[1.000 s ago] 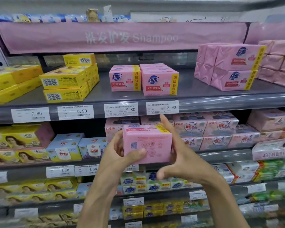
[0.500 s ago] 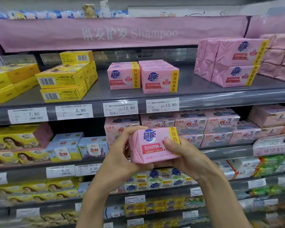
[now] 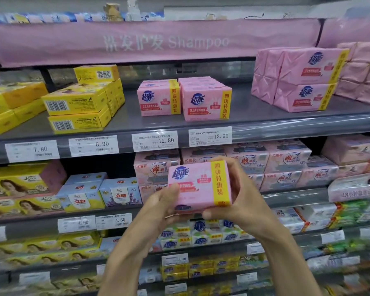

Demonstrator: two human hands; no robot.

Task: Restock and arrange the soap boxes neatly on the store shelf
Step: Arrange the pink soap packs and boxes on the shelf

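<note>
Grey shelf (image 3: 265, 122) carries two pink soap packs (image 3: 205, 101) side by side. Below its front edge, off any shelf, we hold a matching soap pack (image 3: 199, 184) label-forward, with left hand (image 3: 162, 206) and right hand (image 3: 244, 195) each curled round one end.

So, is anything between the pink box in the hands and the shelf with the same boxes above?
Nothing visible blocks it. The left hand and right hand hold the box below the front rail of the shelf, so it must go up over that. Bare space shows right of the matching boxes.
</note>
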